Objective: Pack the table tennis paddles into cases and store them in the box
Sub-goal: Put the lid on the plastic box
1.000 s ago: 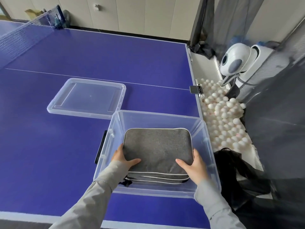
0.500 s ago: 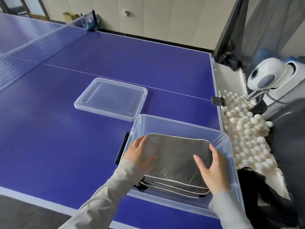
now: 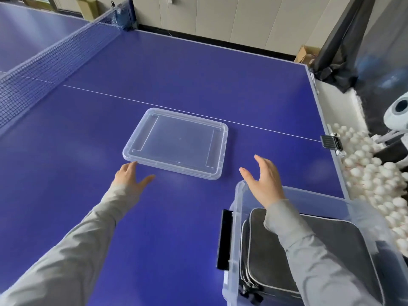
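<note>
Head view: both hands hold nothing, fingers spread; the left hand [image 3: 130,176] has its fingertips at the near left corner of the clear lid [image 3: 176,143] lying on the blue desk [image 3: 176,74], the right hand [image 3: 263,181] hovers over the far rim of the clear box [image 3: 235,217]. Grey paddle cases [image 3: 265,257] lie stacked inside the box, at the desk's near right.

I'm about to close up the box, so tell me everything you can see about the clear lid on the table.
The lid is a clear, colourless rectangle, seemingly thin plastic, with rounded corners and a raised rim, faint ridges inside. It lies flat on the blue table, apart from the box, just this side of the white line. The left hand, open, has fingertips at its near left corner, contact unclear; the right hand hovers open near its right end.
</note>
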Demonstrator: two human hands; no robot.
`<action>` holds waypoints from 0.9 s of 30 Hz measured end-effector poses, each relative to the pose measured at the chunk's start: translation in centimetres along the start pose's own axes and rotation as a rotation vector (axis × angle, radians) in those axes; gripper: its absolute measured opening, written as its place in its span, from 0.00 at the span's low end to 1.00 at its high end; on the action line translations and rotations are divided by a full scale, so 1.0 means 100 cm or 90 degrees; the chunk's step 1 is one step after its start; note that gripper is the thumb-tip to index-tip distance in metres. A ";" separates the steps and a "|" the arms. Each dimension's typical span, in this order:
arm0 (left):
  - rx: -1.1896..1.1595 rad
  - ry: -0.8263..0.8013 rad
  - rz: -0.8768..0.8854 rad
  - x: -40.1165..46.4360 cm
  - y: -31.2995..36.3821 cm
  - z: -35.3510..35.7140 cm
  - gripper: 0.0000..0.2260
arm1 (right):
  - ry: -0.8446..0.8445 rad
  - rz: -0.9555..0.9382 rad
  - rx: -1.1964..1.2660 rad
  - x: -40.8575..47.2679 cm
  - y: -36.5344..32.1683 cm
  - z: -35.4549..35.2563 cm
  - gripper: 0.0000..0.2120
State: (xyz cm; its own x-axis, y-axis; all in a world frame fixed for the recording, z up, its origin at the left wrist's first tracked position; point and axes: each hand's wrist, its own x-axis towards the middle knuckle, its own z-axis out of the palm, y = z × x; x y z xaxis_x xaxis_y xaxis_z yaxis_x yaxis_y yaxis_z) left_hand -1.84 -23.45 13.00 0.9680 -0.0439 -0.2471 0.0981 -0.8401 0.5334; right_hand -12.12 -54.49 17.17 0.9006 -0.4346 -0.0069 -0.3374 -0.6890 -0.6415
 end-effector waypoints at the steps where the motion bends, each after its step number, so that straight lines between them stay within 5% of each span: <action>1: -0.006 -0.009 -0.023 0.019 -0.011 -0.005 0.34 | -0.017 0.012 -0.006 0.016 -0.009 0.012 0.29; 13: 0.011 -0.029 -0.136 0.209 -0.066 -0.006 0.32 | -0.144 0.283 -0.125 0.136 -0.008 0.132 0.32; 27: -0.006 0.008 -0.146 0.244 -0.074 0.036 0.29 | -0.051 0.353 -0.222 0.147 0.008 0.205 0.27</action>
State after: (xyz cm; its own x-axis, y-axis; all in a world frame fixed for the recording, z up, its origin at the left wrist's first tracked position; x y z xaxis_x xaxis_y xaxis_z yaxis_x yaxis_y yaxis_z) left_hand 20.27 -20.20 0.09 0.9232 0.1540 -0.3521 0.3174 -0.8222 0.4726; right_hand 6.46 -49.54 0.84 0.5807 -0.7443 -0.3298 -0.8141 -0.5288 -0.2399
